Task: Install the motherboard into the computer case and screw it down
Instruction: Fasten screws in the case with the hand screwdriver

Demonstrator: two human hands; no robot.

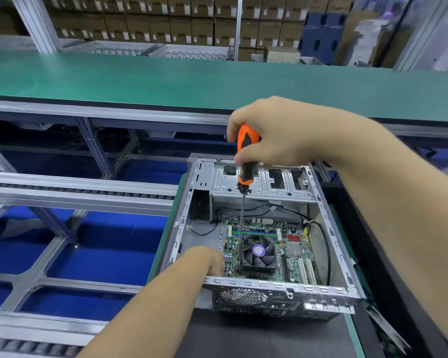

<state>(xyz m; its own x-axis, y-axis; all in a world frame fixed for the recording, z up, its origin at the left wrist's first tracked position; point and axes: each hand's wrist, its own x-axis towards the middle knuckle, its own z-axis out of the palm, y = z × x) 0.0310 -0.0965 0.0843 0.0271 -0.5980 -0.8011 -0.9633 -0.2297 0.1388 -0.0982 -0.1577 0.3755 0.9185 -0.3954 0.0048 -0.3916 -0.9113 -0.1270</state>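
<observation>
Down inside the open computer case (329,215) sits the motherboard (292,251), lying flat on the case floor with its black CPU fan (259,251) (purple sticker on the hub) toward the near-left part of the board. Next to the fan you can see 2 white expansion slots (305,271), a silver heatsink (294,248) and some red connectors (293,237) further back. A black cable (326,244) loops along the right side of the board.

Right hand (282,135) is up above the case, fingers and thumb wrapped around the orange-and-black handle of a screwdriver (247,161). The tool stands pretty much upright, with its long thin shaft running straight down past the left edge of the fan, and the tip lands on the board near its front-left corner. Can't make out the screw itself, too small and dark down there.

Left hand (204,259) reaches in over the near rim of the case, right beside the board's left edge. Its fingertips dip behind the rim, so I can't tell if they're curled on something or just resting there.

The case sits on a dark mat (243,337) with a green edge, back panel with the round fan grille (243,297) facing the camera. To the left are metal roller rails (75,192) over blue flooring, a long green conveyor belt (166,78) runs across behind, and stacked cardboard boxes (166,24) fill the shelves at the far back.
</observation>
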